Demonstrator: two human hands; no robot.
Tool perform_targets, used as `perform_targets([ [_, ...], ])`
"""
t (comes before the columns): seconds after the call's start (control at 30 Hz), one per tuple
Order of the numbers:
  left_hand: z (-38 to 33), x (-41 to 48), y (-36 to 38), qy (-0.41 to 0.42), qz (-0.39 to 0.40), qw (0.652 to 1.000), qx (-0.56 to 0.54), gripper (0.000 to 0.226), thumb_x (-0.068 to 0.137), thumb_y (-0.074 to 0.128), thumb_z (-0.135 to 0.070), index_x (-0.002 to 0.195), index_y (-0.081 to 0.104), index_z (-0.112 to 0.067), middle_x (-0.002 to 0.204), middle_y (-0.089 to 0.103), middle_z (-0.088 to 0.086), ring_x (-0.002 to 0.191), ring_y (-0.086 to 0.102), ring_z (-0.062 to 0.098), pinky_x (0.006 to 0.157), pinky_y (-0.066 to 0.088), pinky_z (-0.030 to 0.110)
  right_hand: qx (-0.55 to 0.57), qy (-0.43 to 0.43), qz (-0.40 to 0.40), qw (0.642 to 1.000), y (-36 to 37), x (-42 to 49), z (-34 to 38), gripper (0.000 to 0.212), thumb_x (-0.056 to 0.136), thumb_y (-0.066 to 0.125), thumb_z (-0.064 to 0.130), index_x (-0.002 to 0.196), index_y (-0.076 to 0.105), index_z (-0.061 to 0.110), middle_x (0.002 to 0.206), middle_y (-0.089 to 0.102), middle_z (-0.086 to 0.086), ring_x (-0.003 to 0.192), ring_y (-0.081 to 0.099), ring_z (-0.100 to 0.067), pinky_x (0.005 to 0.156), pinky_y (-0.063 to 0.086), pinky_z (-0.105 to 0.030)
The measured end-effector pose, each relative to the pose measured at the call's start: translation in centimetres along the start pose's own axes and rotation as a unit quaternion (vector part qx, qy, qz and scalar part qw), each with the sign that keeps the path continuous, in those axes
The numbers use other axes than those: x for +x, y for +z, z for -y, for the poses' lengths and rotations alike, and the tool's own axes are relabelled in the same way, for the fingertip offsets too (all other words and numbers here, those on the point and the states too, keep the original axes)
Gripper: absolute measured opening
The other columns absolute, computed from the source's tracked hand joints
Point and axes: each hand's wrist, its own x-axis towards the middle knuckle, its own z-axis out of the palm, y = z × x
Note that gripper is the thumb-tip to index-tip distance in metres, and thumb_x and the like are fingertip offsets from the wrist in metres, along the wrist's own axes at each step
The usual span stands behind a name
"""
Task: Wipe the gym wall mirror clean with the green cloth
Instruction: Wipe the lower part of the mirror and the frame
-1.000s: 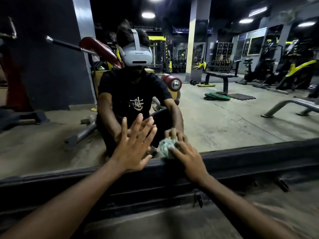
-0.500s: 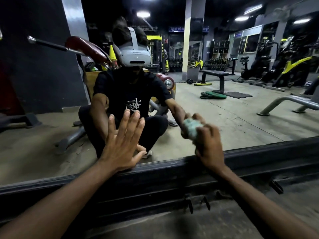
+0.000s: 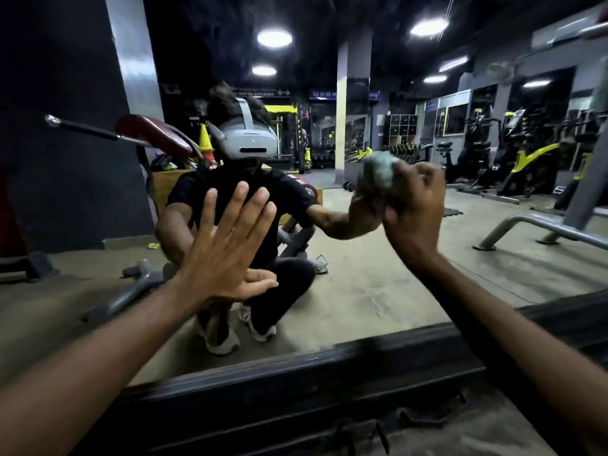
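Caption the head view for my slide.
The right hand grips the balled green cloth against the wall mirror; the left hand rests open on it.

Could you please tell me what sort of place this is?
Most likely a gym: the mirror reflects a dumbbell rack, an exercise bike and yellow machines.

No text can be read with certainty. In the mirror (image 3: 378,284), a dark sign (image 3: 260,92) with pale lettering is reflected high behind the person's head, but its letters are reversed and blurred. A blue banner (image 3: 324,94) is seen just to its right, its writing too small to be made out. A small blue plate (image 3: 431,105) on the far partition is likewise illegible.
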Motion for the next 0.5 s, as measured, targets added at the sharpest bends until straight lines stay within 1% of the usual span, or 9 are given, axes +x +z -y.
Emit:
perform_targets([
  [0.07, 0.5, -0.3, 0.4, 0.012, -0.009, 1.0, 0.013, 0.115, 0.081, 0.058, -0.079, 0.161, 0.027, -0.002, 0.169, 0.017, 0.024, 0.156, 0.016, 0.047, 0.121, 0.012, 0.071, -0.003, 0.035, -0.02, 0.999, 0.3, 0.5, 0.7, 0.062, 0.069, 0.059, 0.012, 0.131, 0.058, 0.015, 0.125, 0.047, -0.018, 0.112, 0.048, -0.032, 0.087, 0.045, -0.033],
  [0.1, 0.7, -0.2, 0.4, 0.012, -0.011, 1.0, 0.014, 0.113, 0.082, 0.058, -0.078, 0.161, 0.027, -0.002, 0.169, 0.017, 0.024, 0.156, 0.016, 0.047, 0.121, 0.013, 0.07, -0.002, -0.002, 0.004, 1.0, 0.8, -0.5, 1.3, 0.059, 0.073, 0.06, 0.015, 0.132, 0.056, 0.018, 0.128, 0.047, -0.017, 0.114, 0.048, -0.032, 0.089, 0.043, -0.03],
  [0.17, 0.5, -0.2, 0.4, 0.006, -0.013, 1.0, 0.01, 0.111, 0.082, 0.059, -0.075, 0.16, 0.028, -0.002, 0.169, 0.018, 0.024, 0.155, 0.017, 0.047, 0.121, 0.015, 0.071, 0.022, -0.122, 0.106, 0.987, 1.6, -4.6, 2.6, 0.045, 0.089, 0.056, 0.018, 0.134, 0.055, 0.025, 0.133, 0.049, -0.011, 0.119, 0.049, -0.028, 0.098, 0.04, -0.027],
  [0.2, 0.4, -0.2, 0.3, 0.002, -0.013, 1.0, 0.008, 0.11, 0.082, 0.059, -0.074, 0.16, 0.029, -0.002, 0.169, 0.018, 0.024, 0.155, 0.017, 0.047, 0.121, 0.016, 0.071, 0.033, -0.197, 0.16, 0.967, 1.8, -6.5, 2.8, 0.038, 0.097, 0.052, 0.016, 0.133, 0.059, 0.024, 0.133, 0.051, -0.01, 0.118, 0.05, -0.026, 0.1, 0.04, -0.028],
  [0.27, 0.3, -0.1, 0.3, 0.003, -0.014, 1.0, 0.004, 0.11, 0.082, 0.059, -0.073, 0.16, 0.03, -0.001, 0.168, 0.019, 0.024, 0.155, 0.018, 0.047, 0.12, 0.017, 0.072, 0.001, -0.318, 0.199, 0.927, 1.8, -7.8, 2.5, 0.034, 0.101, 0.047, 0.011, 0.126, 0.069, 0.018, 0.125, 0.055, -0.014, 0.111, 0.054, -0.031, 0.094, 0.042, -0.035],
  [0.3, 0.2, -0.2, 0.4, 0.003, -0.013, 1.0, 0.003, 0.11, 0.081, 0.06, -0.072, 0.159, 0.03, -0.001, 0.168, 0.019, 0.025, 0.155, 0.018, 0.047, 0.12, 0.016, 0.072, -0.008, -0.316, 0.198, 0.928, 1.7, -6.9, 2.0, 0.033, 0.102, 0.048, 0.014, 0.125, 0.07, 0.021, 0.123, 0.057, -0.014, 0.107, 0.057, -0.032, 0.089, 0.045, -0.039],
  [0.37, 0.3, -0.2, 0.6, 0.008, -0.02, 1.0, -0.002, 0.11, 0.081, 0.06, -0.071, 0.159, 0.03, 0.0, 0.168, 0.019, 0.025, 0.155, 0.018, 0.048, 0.12, 0.016, 0.072, -0.017, -0.219, 0.147, 0.964, 1.5, -3.5, 1.6, 0.029, 0.102, 0.053, 0.024, 0.128, 0.065, 0.032, 0.123, 0.059, -0.012, 0.101, 0.06, -0.035, 0.081, 0.051, -0.044],
  [0.43, 0.2, -0.2, 0.7, 0.006, -0.021, 1.0, -0.013, 0.11, 0.081, 0.06, -0.07, 0.16, 0.028, 0.0, 0.168, 0.018, 0.026, 0.155, 0.018, 0.048, 0.12, 0.017, 0.072, -0.046, -0.091, 0.049, 0.994, 0.7, -0.6, 1.5, 0.036, 0.095, 0.055, 0.026, 0.131, 0.059, 0.031, 0.123, 0.054, -0.014, 0.101, 0.057, -0.036, 0.075, 0.051, -0.044],
  [0.5, 0.2, -0.3, 0.8, 0.001, -0.019, 1.0, -0.02, 0.11, 0.082, 0.059, -0.069, 0.16, 0.026, 0.0, 0.169, 0.016, 0.025, 0.155, 0.017, 0.048, 0.119, 0.017, 0.073, -0.049, -0.046, 0.02, 0.998, 0.2, -0.9, 2.0, 0.044, 0.092, 0.052, 0.027, 0.135, 0.056, 0.028, 0.124, 0.049, -0.016, 0.104, 0.053, -0.037, 0.075, 0.051, -0.044],
])
